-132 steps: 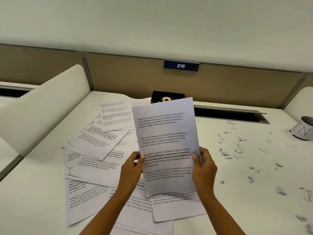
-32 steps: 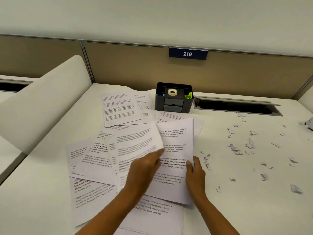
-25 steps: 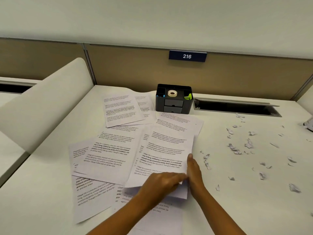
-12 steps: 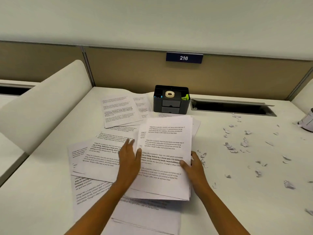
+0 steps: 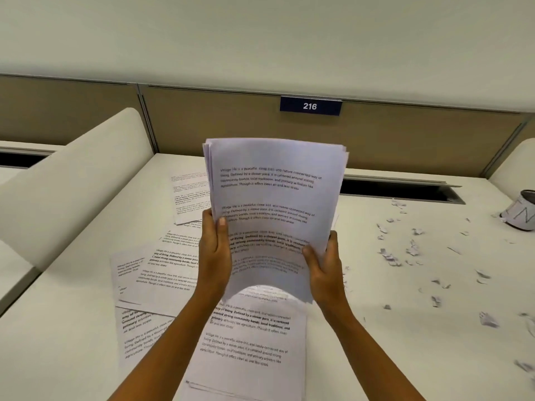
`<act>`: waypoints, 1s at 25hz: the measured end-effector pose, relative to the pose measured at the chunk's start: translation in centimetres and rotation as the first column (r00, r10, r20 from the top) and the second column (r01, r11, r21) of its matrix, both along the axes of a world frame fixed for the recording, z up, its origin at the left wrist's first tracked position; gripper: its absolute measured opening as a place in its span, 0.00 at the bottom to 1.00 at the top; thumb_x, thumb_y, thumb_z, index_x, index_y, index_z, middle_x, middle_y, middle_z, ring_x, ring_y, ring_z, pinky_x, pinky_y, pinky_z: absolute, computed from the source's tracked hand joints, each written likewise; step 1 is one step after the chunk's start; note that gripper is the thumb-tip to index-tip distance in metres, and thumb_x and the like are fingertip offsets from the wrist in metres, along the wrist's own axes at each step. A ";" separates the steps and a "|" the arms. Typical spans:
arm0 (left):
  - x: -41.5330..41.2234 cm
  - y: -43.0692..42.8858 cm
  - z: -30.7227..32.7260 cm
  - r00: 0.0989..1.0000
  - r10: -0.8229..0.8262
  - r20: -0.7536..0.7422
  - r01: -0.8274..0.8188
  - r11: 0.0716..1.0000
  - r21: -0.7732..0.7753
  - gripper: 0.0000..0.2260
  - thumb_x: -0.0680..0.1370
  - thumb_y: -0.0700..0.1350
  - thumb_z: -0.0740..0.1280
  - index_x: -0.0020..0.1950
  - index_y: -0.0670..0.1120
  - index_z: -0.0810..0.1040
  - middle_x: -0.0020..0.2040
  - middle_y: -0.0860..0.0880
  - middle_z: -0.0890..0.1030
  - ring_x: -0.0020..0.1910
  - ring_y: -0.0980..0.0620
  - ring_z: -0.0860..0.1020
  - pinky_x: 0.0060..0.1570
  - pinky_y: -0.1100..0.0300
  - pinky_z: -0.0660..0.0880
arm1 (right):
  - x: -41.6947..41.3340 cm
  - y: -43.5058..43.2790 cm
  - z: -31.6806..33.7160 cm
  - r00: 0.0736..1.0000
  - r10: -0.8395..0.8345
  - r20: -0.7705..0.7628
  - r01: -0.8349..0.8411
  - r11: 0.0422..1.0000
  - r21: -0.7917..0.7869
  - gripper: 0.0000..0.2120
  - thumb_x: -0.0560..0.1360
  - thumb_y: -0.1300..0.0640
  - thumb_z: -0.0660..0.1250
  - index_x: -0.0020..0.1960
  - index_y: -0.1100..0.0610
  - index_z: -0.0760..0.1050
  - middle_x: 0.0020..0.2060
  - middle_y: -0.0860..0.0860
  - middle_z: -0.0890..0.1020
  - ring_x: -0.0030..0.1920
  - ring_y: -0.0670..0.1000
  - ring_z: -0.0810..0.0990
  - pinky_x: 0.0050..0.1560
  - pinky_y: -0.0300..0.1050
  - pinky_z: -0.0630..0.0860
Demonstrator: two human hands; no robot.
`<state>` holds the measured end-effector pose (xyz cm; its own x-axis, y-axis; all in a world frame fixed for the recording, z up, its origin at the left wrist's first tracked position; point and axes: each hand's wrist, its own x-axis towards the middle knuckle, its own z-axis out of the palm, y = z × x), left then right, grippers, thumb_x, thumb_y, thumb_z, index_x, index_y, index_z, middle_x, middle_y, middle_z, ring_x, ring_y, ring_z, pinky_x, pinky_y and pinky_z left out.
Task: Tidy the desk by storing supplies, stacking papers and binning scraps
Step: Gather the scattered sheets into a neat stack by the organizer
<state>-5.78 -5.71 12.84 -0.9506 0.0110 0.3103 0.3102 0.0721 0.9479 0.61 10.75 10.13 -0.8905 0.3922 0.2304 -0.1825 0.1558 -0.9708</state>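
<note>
Above the white surface [image 5: 405, 357] strewn with printed sheets [image 5: 162, 273] and torn paper scraps [image 5: 411, 250], both hands, left [image 5: 215, 256] and right [image 5: 325, 267], grip an upright stack of white printed pages [image 5: 275, 198].

Forearms reach forward, left hand [image 5: 215, 256] and right hand [image 5: 325, 269] raised, each gripping a side of the paper stack [image 5: 275, 195].

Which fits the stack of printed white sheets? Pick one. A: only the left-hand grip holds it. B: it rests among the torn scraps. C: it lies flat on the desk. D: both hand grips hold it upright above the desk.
D: the left-hand grip and right-hand grip each pinch a side edge of the stack of printed white sheets, raised upright over the white desk.
</note>
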 end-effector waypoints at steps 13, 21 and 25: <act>0.9 0.2 2.4 0.953 0.151 -0.262 -0.140 0.988 0.058 0.15 0.81 0.46 0.54 0.68 0.52 0.59 0.54 0.55 0.75 0.47 0.60 0.79 0.35 0.69 0.77 | -0.2 -1.2 3.8 0.990 -0.039 -0.132 0.033 0.998 -0.048 0.11 0.75 0.48 0.60 0.57 0.44 0.64 0.52 0.47 0.77 0.49 0.47 0.81 0.43 0.43 0.82; 1.6 0.0 2.9 0.904 0.232 -0.359 -0.181 0.969 0.171 0.18 0.80 0.42 0.56 0.67 0.58 0.58 0.59 0.48 0.73 0.53 0.54 0.78 0.42 0.69 0.76 | 0.8 -1.3 4.4 0.981 -0.104 -0.166 0.089 0.992 -0.094 0.10 0.77 0.52 0.60 0.57 0.44 0.64 0.51 0.47 0.78 0.50 0.54 0.81 0.42 0.45 0.82; 1.2 -0.9 2.4 0.805 0.227 -0.548 -0.310 0.949 -0.063 0.16 0.79 0.42 0.58 0.66 0.54 0.65 0.63 0.42 0.68 0.60 0.63 0.69 0.49 0.76 0.72 | 1.3 -1.8 5.2 0.952 -0.103 -0.289 0.125 0.990 0.058 0.27 0.75 0.47 0.60 0.68 0.29 0.52 0.65 0.49 0.68 0.62 0.54 0.75 0.49 0.52 0.81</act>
<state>-4.56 -6.66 15.25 -0.6123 -0.1369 0.7787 0.7065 0.3473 0.6166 1.93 8.93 15.36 -0.7339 0.4591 0.5007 -0.4267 0.2619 -0.8656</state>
